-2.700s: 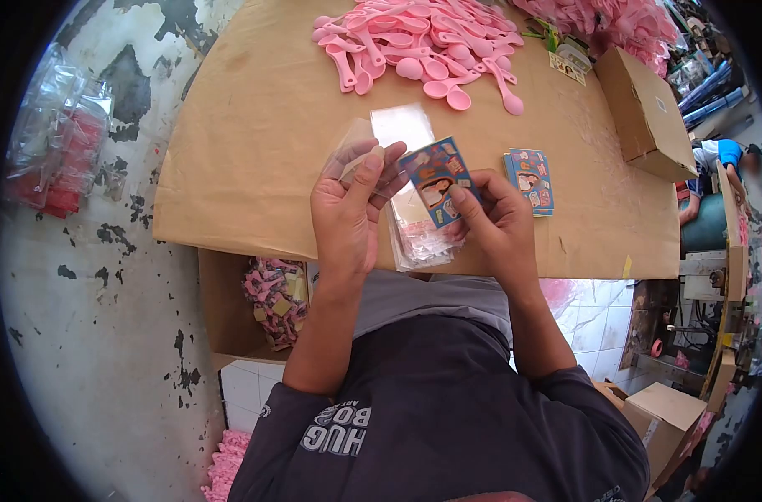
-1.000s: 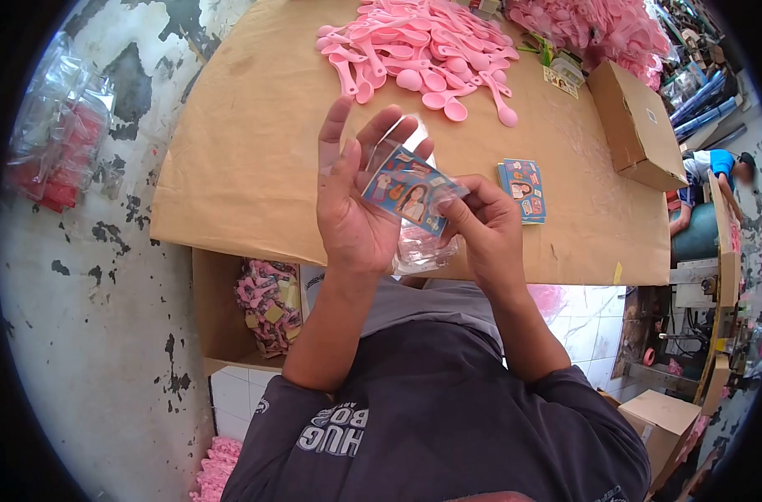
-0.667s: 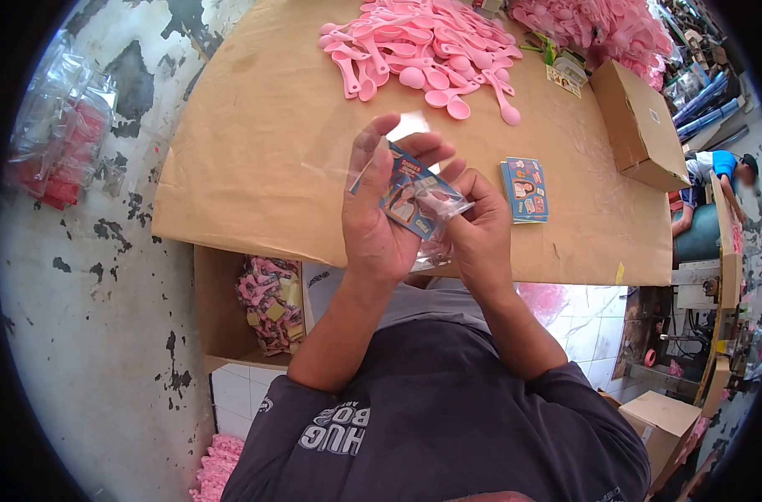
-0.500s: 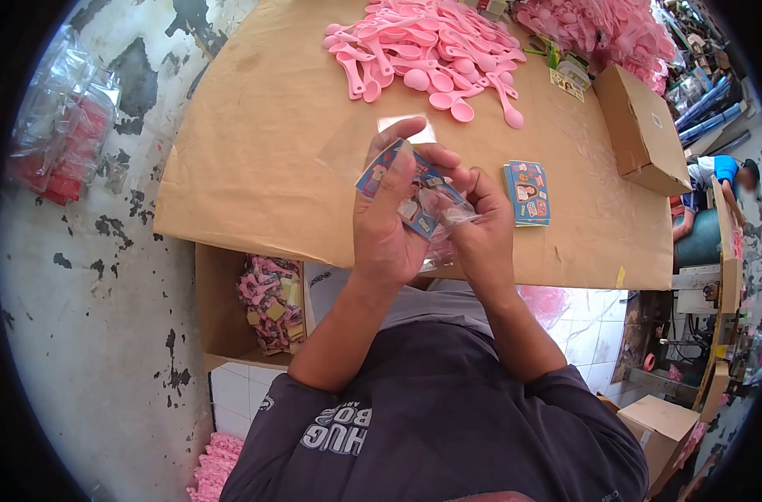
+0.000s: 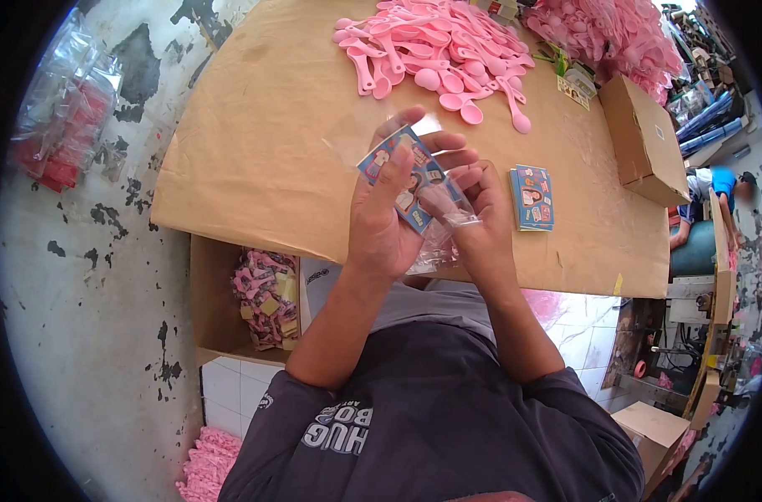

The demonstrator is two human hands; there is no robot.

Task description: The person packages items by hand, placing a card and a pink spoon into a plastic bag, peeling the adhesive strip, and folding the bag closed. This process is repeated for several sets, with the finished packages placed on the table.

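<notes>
My left hand (image 5: 383, 219) grips a blue printed card (image 5: 411, 197), its thumb across the front and the other fingers behind. In my right hand (image 5: 485, 216) is a clear plastic bag (image 5: 458, 219), pinched at the card's lower right. The bag's film overlaps that end of the card, and one right finger reaches over the card there. Just right of the hands, a small stack of matching cards (image 5: 532, 198) lies on the cardboard-covered table (image 5: 264, 151). Beyond the hands is a heap of pink measuring spoons (image 5: 427, 48).
A closed cardboard box (image 5: 644, 138) stands at the table's right, near bagged pink items (image 5: 603, 38). Below the table's left edge, an open carton (image 5: 214, 293) holds packed pink pieces. Clear bags (image 5: 59, 117) hang on the left wall. Another person (image 5: 720, 188) bends at far right.
The card has turned slightly more face-on, and both hands stay on the card and bag. The whole view has shifted a little.
</notes>
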